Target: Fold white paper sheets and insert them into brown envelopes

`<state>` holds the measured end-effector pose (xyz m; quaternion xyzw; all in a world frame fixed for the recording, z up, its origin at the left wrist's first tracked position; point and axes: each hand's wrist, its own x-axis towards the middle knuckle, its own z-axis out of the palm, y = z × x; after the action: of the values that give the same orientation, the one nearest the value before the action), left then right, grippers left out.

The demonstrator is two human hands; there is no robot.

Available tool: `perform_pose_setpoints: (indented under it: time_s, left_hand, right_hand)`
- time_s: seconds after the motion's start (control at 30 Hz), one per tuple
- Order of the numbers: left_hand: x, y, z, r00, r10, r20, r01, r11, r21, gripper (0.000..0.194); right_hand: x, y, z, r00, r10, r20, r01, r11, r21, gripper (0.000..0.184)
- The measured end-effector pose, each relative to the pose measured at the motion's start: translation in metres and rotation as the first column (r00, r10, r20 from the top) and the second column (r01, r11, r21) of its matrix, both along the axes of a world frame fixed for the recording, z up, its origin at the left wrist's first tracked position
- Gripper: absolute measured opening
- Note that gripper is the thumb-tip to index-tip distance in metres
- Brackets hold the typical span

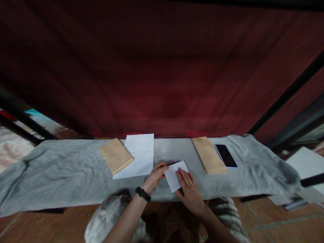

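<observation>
A folded sheet of white paper point(172, 180) lies at the front middle of the grey cloth, turned at a slant. My left hand point(157, 172), with a black band on its wrist, pinches the paper's left edge between thumb and fingers. Flat on the paper's right part rests my right hand point(188, 190), its fingers stretched out and a ring on one of them. To the left are larger white sheets point(141, 158) with fold creases, and a brown envelope point(115, 155) overlaps their left side. Another brown envelope stack point(209, 155) lies to the right.
A phone point(226, 156) with a dark screen lies beside the right envelopes. The grey cloth point(68, 172) covers a long narrow bench or table. Behind it hangs a dark red curtain point(162, 74). Black bars point(286, 94) stand at the sides, and white panels point(306, 165) are at the far right.
</observation>
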<state>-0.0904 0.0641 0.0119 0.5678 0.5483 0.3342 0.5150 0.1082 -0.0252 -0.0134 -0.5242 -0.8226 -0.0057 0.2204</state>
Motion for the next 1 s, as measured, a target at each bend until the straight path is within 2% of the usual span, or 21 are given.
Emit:
perform_pose_setpoints:
  time_s: [0.07,0.1,0.13,0.17,0.23,0.3,0.37,0.43,0.5,0.57,0.63,0.7,0.77,0.83,0.87,0.93,1.0]
  left_hand:
    - [0.000,-0.002,0.008,0.994,-0.003,0.110,0.009,0.999,-0.054,0.039]
    - [0.000,-0.002,0.012,0.982,0.012,0.188,0.005,0.996,-0.088,0.046]
    - [0.000,-0.002,0.016,0.962,0.041,0.269,-0.009,0.993,-0.121,0.051]
    - [0.000,-0.003,0.019,0.938,0.079,0.339,-0.030,0.988,-0.149,0.053]
    - [0.001,-0.004,0.022,0.902,0.136,0.410,-0.069,0.982,-0.174,0.051]
    - [0.003,-0.006,0.020,0.912,0.101,0.396,-0.049,0.989,-0.141,0.047]
    - [0.005,-0.007,0.015,0.944,-0.003,0.329,0.025,0.998,-0.063,0.046]
    - [0.006,-0.005,0.007,0.973,-0.081,0.218,0.078,0.997,0.021,0.043]
    - [0.004,0.000,0.001,0.990,-0.094,0.107,0.086,0.993,0.074,0.037]
    - [0.001,0.006,-0.004,0.996,-0.082,0.023,0.079,0.992,0.098,0.030]
    - [-0.001,0.013,-0.006,0.994,-0.078,-0.079,0.088,0.987,0.137,0.024]
    - [-0.001,0.017,-0.007,0.980,-0.079,-0.185,0.113,0.977,0.181,0.024]
    - [0.001,0.020,-0.006,0.956,-0.080,-0.281,0.146,0.964,0.221,0.029]
    - [0.003,0.020,-0.005,0.927,-0.082,-0.366,0.185,0.949,0.256,0.035]
    - [0.005,0.020,-0.003,0.912,-0.083,-0.401,0.204,0.941,0.269,0.036]
    - [0.007,0.017,-0.001,0.885,-0.082,-0.457,0.236,0.927,0.290,0.035]
    - [0.012,0.011,0.001,0.830,-0.046,-0.555,0.280,0.896,0.344,0.033]
  right_hand:
    - [-0.004,0.005,0.010,0.987,-0.026,-0.160,0.021,0.999,-0.032,0.065]
    - [-0.006,0.009,0.016,0.956,-0.060,-0.288,0.041,0.997,-0.070,0.061]
    - [-0.008,0.014,0.021,0.893,-0.113,-0.436,0.063,0.990,-0.128,0.054]
    - [-0.010,0.018,0.026,0.793,-0.184,-0.581,0.078,0.976,-0.204,0.047]
    - [-0.014,0.025,0.033,0.535,-0.343,-0.772,0.056,0.926,-0.372,0.045]
    - [-0.019,0.030,0.036,0.309,-0.445,-0.841,-0.036,0.878,-0.478,0.051]
    - [-0.022,0.031,0.032,0.156,-0.500,-0.852,-0.130,0.844,-0.520,0.052]
    - [-0.022,0.031,0.024,0.051,-0.556,-0.830,-0.177,0.813,-0.555,0.050]
    - [-0.017,0.030,0.014,0.005,-0.603,-0.797,-0.188,0.783,-0.594,0.049]
    - [-0.006,0.030,0.003,0.017,-0.614,-0.789,-0.139,0.780,-0.610,0.051]
    - [0.005,0.030,-0.008,0.079,-0.593,-0.801,-0.027,0.802,-0.597,0.055]
    - [0.014,0.028,-0.016,0.227,-0.559,-0.798,0.080,0.827,-0.557,0.057]
    - [0.020,0.025,-0.022,0.459,-0.515,-0.724,0.182,0.852,-0.491,0.055]
    - [0.022,0.019,-0.024,0.684,-0.473,-0.555,0.290,0.875,-0.387,0.049]
    - [0.022,0.016,-0.024,0.767,-0.456,-0.452,0.335,0.885,-0.324,0.045]
    - [0.022,0.011,-0.023,0.862,-0.434,-0.263,0.389,0.898,-0.207,0.040]
    - [0.022,0.011,-0.020,0.908,-0.398,-0.134,0.383,0.915,-0.128,0.036]
